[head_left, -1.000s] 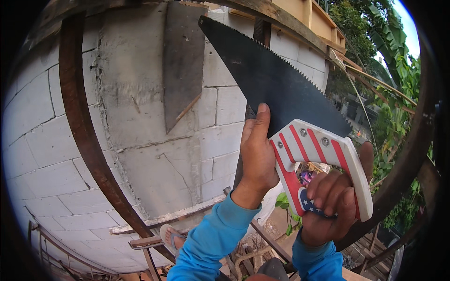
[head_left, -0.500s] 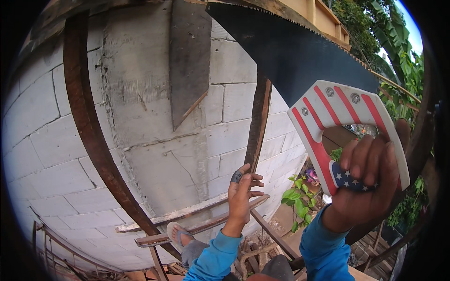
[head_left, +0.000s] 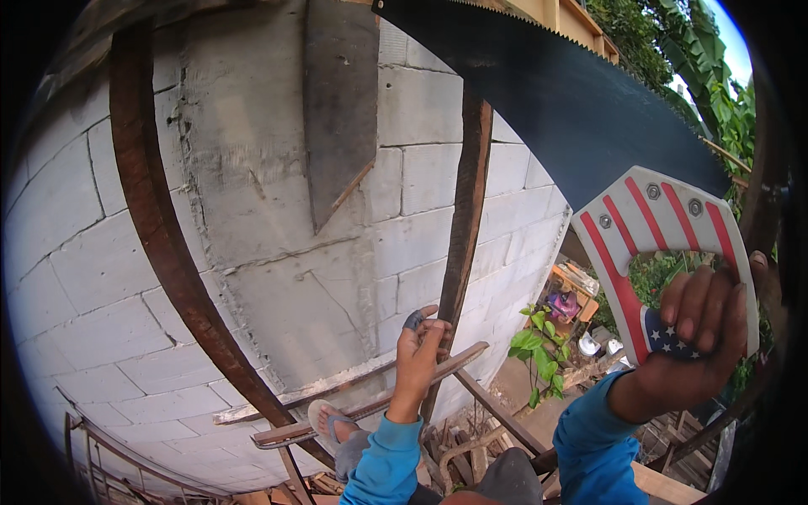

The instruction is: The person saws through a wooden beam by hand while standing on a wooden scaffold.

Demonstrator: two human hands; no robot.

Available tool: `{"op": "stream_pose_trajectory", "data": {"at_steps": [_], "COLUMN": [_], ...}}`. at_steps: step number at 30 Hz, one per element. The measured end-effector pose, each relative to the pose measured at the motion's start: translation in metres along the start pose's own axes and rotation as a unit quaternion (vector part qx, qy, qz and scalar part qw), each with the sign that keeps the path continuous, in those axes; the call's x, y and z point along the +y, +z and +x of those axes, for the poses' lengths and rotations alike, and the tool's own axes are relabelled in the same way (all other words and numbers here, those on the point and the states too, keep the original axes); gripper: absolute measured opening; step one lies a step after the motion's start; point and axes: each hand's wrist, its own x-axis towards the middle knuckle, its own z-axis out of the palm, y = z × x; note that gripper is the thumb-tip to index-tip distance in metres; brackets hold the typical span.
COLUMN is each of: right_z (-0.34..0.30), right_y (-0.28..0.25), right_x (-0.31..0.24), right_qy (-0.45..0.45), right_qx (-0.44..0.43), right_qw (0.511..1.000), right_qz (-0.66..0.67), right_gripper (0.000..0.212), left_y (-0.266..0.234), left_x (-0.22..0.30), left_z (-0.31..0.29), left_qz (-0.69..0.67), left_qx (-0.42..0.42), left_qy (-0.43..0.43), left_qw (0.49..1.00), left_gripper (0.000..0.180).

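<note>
Saw (head_left: 581, 109) slants up leftward in front of the wall (head_left: 417, 185), its handle (head_left: 619, 269) clasped by the right hand (head_left: 703, 341). The left hand (head_left: 417, 358) is half-curled beside the post (head_left: 471, 177); whether it grips anything, I cannot tell.

- one hand saw (head_left: 581, 109)
- three bolts (head_left: 654, 192) on its handle (head_left: 633, 215)
- five red stripes (head_left: 623, 303) along that handle
- two hands: one left hand (head_left: 414, 362), one right hand (head_left: 694, 337)
- two blue sleeves (head_left: 599, 442)
- one sandal (head_left: 321, 418)
- two dark wooden uprights (head_left: 139, 151) before the block wall (head_left: 71, 210)
- one dark board (head_left: 341, 109) with a slanted end
</note>
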Motion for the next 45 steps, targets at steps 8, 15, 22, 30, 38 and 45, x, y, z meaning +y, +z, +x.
{"op": "stream_pose_trajectory", "data": {"at_steps": [8,15,22,30,38,45], "right_z": [0.018,0.024,0.023,0.017,0.013,0.009], "right_y": [-0.001,-0.004,0.004,0.016,0.001,0.011], "right_x": [0.015,0.007,0.006,-0.006,-0.032,0.0], "right_qy": [0.05,0.052,0.04,0.032,0.055,-0.014], "right_qx": [0.006,-0.031,-0.044,-0.02,-0.007,-0.009], "right_qw": [0.999,0.998,0.998,0.998,0.996,0.998], "right_qz": [0.018,0.036,0.035,-0.044,-0.071,-0.064], "right_gripper": [0.033,0.032,0.031,0.026,0.032,0.035], "left_y": [-0.01,-0.011,-0.016,-0.019,-0.022,-0.012], "left_x": [0.003,0.001,-0.003,-0.004,-0.012,-0.017], "left_z": [0.001,-0.001,0.004,0.005,0.007,0.007], "left_qz": [0.029,0.105,0.097,0.109,0.121,0.15], "left_qx": [0.041,0.055,0.068,0.075,0.069,0.049], "left_qy": [0.041,0.075,0.076,0.08,0.1,0.099], "left_qw": [0.998,0.99,0.99,0.988,0.985,0.983], "left_gripper": [0.032,0.029,0.029,0.028,0.028,0.028]}}
